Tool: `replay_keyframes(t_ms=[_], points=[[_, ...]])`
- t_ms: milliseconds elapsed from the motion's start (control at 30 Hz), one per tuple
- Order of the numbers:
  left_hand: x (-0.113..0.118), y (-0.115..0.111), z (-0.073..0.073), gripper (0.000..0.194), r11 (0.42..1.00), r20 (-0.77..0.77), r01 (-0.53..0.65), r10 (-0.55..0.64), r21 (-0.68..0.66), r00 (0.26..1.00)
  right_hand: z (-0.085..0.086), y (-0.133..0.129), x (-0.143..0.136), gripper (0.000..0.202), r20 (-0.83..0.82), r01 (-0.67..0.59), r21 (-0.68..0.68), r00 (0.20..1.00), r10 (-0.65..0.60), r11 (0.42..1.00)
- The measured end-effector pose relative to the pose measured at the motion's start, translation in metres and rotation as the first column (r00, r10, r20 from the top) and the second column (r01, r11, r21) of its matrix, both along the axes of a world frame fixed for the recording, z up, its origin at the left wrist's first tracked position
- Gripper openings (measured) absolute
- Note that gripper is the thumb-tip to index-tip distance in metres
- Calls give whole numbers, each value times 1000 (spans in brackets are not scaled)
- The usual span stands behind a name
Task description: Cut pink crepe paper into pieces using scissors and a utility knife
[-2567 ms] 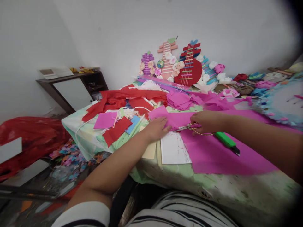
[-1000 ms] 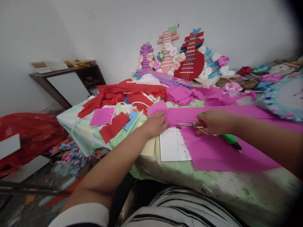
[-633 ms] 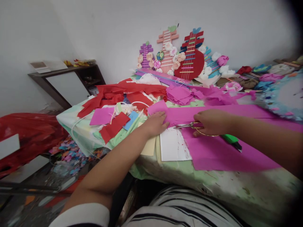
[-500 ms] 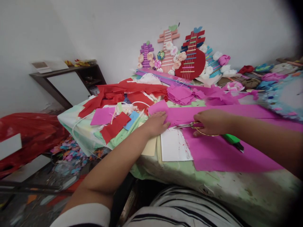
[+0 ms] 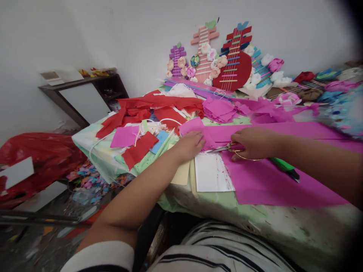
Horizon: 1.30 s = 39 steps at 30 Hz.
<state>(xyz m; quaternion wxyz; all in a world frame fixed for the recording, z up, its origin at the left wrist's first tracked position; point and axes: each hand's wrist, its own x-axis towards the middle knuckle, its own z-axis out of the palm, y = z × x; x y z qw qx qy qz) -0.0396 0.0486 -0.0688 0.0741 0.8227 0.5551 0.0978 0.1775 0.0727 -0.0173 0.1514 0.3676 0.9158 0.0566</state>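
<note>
My left hand (image 5: 189,145) lies flat on the left end of a bright pink paper strip (image 5: 218,132), fingers stretched over it. In my right hand (image 5: 249,143) is a pair of scissors (image 5: 217,149) with gold-coloured handles, its blades pointing left at the strip's lower edge. Whether the blades are fully closed I cannot tell. A large pink sheet (image 5: 263,187) spreads beneath my right forearm. Below the scissors lies a white board (image 5: 212,175) with reddish marks. A green-and-black cutter (image 5: 285,168) rests on the pink sheet, partly behind my forearm.
Red paper (image 5: 167,104), stacked pink pieces (image 5: 218,109) and a red square (image 5: 140,150) lie on the cloth-covered table (image 5: 176,198). Decorated instrument shapes, one a red lute (image 5: 234,71), lean on the wall. A cabinet (image 5: 85,98) and a red plastic bag (image 5: 36,162) are left.
The whole view has shifted slightly, so most table items appear a little further right. Both hands keep nearly the same places on the paper, and the scissors stay in my right hand.
</note>
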Motion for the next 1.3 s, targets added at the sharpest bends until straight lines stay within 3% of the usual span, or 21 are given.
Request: replay_keyframes(t_ms=[233, 433, 733, 933, 1300], points=[[-1, 0, 0, 50, 999, 31, -25, 25, -24, 999, -4, 6, -4, 38, 24, 14, -28, 1000, -13, 999], [0, -1, 2, 50, 998, 40, -32, 34, -52, 999, -7, 13, -1, 30, -1, -44, -41, 999, 44, 998], [-1, -1, 3, 48, 997, 93, -38, 44, -71, 995, -6, 11, -1, 30, 13, -50, 13, 999, 50, 999], [-1, -3, 6, 48, 992, 196, -72, 91, -101, 976, -7, 5, -2, 47, -20, 0, 2, 1000, 0, 1000], [-4, -3, 3, 63, 975, 506, -74, 172, -209, 845, 2, -6, -22, 42, -14, -50, -42, 999, 50, 998]])
